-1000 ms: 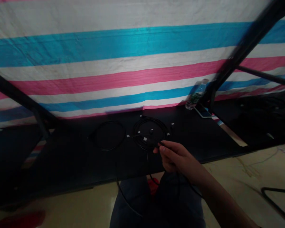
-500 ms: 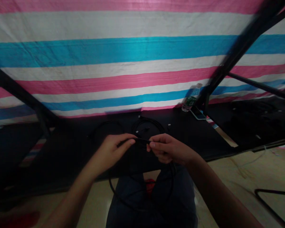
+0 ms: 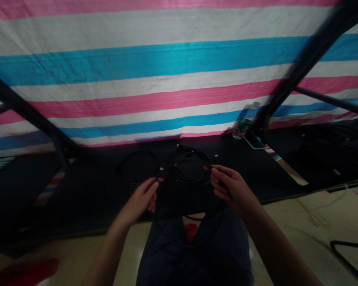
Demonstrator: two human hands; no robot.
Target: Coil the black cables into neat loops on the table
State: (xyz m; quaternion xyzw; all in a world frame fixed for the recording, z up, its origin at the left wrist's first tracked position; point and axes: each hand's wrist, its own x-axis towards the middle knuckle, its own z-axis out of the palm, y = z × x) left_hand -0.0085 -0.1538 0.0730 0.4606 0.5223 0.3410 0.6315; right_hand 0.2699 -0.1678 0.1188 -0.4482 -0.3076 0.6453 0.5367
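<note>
A coiled black cable (image 3: 188,171) with small white tags is held up over the black table (image 3: 92,198). My right hand (image 3: 231,186) pinches the coil at its right side. My left hand (image 3: 144,196) has its fingers closed on the cable's free strand at the coil's lower left. That strand loops down across my lap. A second, thinner black cable loop (image 3: 139,167) lies flat on the table just left of the coil.
A plastic water bottle (image 3: 244,124) and a phone (image 3: 254,142) stand at the table's back right. A pink, blue and white striped sheet (image 3: 155,75) hangs behind. Black frame bars (image 3: 301,67) cross right and left. A red object lies on the floor at the lower left.
My hands were close together on one strand half a second ago. They have spread apart, and the coil now hangs between them. A second ago only my right hand was at the coil.
</note>
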